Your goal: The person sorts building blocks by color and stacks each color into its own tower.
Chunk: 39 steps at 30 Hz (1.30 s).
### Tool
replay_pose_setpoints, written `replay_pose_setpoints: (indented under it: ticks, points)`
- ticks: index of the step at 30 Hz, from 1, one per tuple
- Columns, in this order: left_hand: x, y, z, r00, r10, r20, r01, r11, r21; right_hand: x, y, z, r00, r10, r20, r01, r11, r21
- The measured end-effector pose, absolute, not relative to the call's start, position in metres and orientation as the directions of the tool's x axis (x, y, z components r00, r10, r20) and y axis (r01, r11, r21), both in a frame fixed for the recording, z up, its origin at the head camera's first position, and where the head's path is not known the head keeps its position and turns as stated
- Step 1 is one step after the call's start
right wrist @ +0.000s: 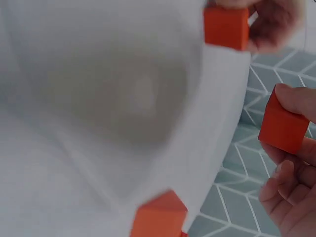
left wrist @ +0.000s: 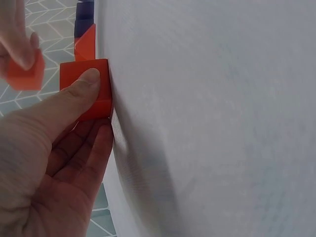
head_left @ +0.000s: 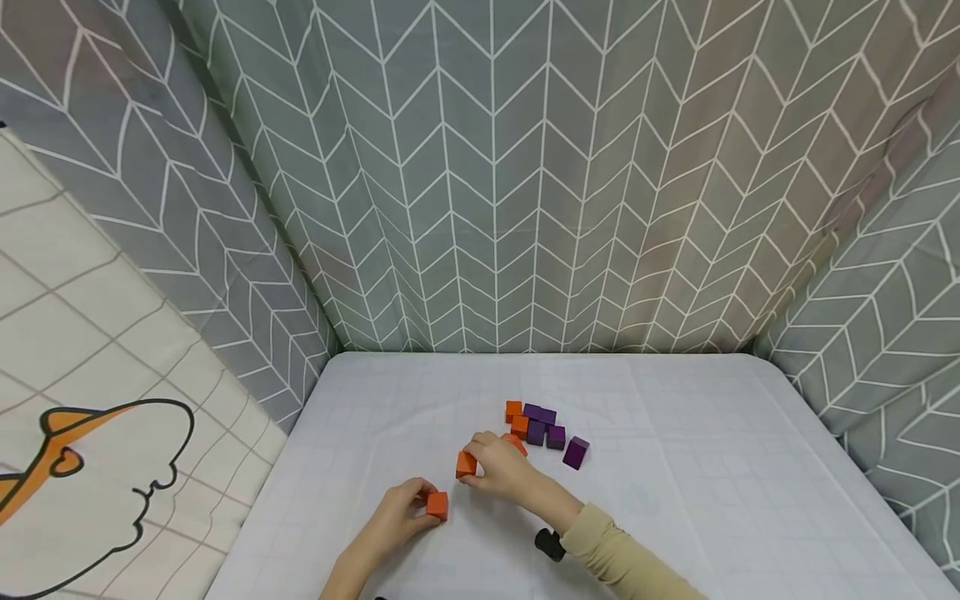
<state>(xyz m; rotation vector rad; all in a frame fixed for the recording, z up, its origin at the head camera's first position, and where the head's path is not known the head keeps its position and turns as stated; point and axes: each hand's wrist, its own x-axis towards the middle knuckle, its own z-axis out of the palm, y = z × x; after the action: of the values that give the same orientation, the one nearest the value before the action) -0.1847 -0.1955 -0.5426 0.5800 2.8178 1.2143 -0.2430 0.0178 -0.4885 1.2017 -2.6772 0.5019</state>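
My left hand [head_left: 417,500] pinches an orange cube [head_left: 437,505] that sits on the white table [head_left: 675,500]; in the left wrist view the thumb [left wrist: 89,81] presses on that cube [left wrist: 86,91]. Just beyond and to its right, my right hand [head_left: 482,457] grips a second orange cube [head_left: 466,464], which the right wrist view shows between the fingers [right wrist: 282,127]. The two cubes are a short gap apart. Behind the right hand lies a cluster of orange cubes [head_left: 513,410] and purple cubes [head_left: 556,437], with one purple cube [head_left: 576,452] tilted at its right end.
Grey chevron fabric [head_left: 495,208] walls the table at the back and on both sides. A white cloth with an orange cartoon print [head_left: 90,467] hangs at the left. A black strap [head_left: 550,543] sits on the right wrist, by a beige sleeve [head_left: 622,558].
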Motion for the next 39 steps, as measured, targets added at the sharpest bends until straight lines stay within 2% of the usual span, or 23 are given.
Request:
replay_pose_setpoints:
  ticks: [11,20,30,39]
  points:
    - [-0.184,-0.197,-0.543,-0.914,0.363,0.182,0.377,0.592,0.712,-0.222,0.005,-0.514,-0.604,-0.753,0.26,-0.797,0.562,-0.223]
    - [-0.184,-0.198,-0.541,-0.913,0.367,0.178,0.377,0.593,0.711,-0.218,-0.001,-0.531,-0.638,-0.743,0.201,-0.761,0.57,-0.31]
    - [-0.185,-0.197,-0.544,-0.91,0.374,0.181,0.386,0.601,0.7,-0.216,-0.005,-0.537,-0.654,-0.713,0.253,-0.749,0.563,-0.349]
    - [-0.184,-0.196,-0.543,-0.903,0.382,0.197,0.402,0.591,0.699,-0.218,-0.007,-0.541,-0.659,-0.71,0.247,-0.742,0.563,-0.364]
